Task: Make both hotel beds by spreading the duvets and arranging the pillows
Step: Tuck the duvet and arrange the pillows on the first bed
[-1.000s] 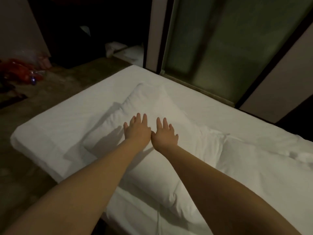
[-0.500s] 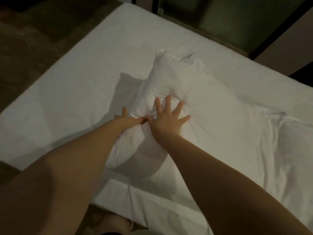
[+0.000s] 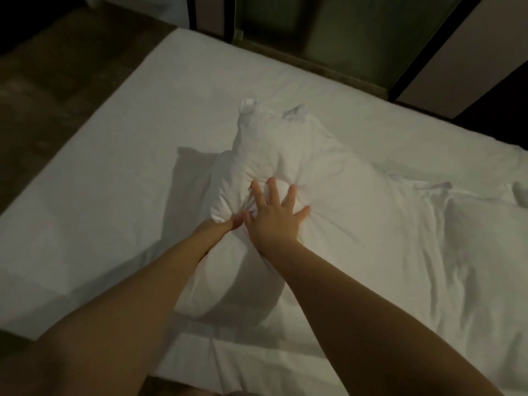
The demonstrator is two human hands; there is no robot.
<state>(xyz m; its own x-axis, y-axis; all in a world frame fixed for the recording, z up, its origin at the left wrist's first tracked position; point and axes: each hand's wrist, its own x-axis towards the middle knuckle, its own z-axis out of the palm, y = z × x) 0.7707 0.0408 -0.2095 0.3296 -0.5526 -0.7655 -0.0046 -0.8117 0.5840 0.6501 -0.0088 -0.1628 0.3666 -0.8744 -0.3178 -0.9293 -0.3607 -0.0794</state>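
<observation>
Since a second ago the pillow (image 3: 271,155) has gone from lying flat under two side-by-side palms to humping up at its far end, and the camera has tipped down closer to the bed (image 3: 114,167).

Head view: the right hand (image 3: 274,221) lies at the centre of the frame with its fingers straight and spread wide, palm pressed down on the pillow, the cloth creasing round its fingertips. The left hand (image 3: 233,222) is just beside it, touching at the thumb side, sunk into a fold of the pillowcase; its fingers are mostly hidden, so I cannot tell whether it grips the cloth or only pushes. The pillow runs from lower centre to upper centre, on the white sheet. A rumpled duvet (image 3: 457,247) fills the right of the frame, touching the pillow's right side. Dark floor (image 3: 43,81) shows at upper left and a dark-framed glass panel (image 3: 343,27) along the top.
</observation>
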